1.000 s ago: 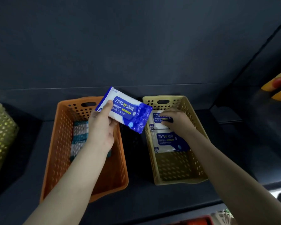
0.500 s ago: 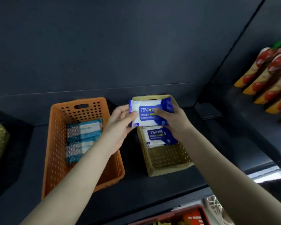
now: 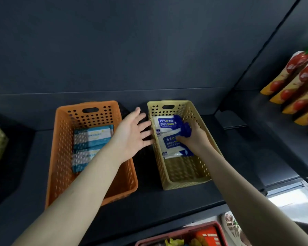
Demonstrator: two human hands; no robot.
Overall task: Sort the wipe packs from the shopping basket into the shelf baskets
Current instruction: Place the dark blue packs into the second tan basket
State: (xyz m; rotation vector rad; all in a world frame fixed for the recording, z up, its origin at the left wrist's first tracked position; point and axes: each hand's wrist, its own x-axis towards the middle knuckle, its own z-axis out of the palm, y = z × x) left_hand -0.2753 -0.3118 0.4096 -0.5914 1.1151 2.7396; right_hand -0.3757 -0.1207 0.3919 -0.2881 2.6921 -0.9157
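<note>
Wipe packs [image 3: 171,148], white with blue labels, lie in the yellow basket [image 3: 185,181]. The right hand [image 3: 194,139] holds the back wipe pack [image 3: 164,123] by its blue end. The left hand [image 3: 132,134] is spread wide and holds nothing. Teal packs [image 3: 92,137] lie in the orange basket [image 3: 60,157]. Both baskets sit on a dark shelf [image 3: 149,206].

Both bare forearms stretched forward, left hand [image 3: 132,134] flat, fingers spread and straight, thumb up, right hand [image 3: 194,137] beside it, fingers curled round a wipe pack [image 3: 164,123]
</note>
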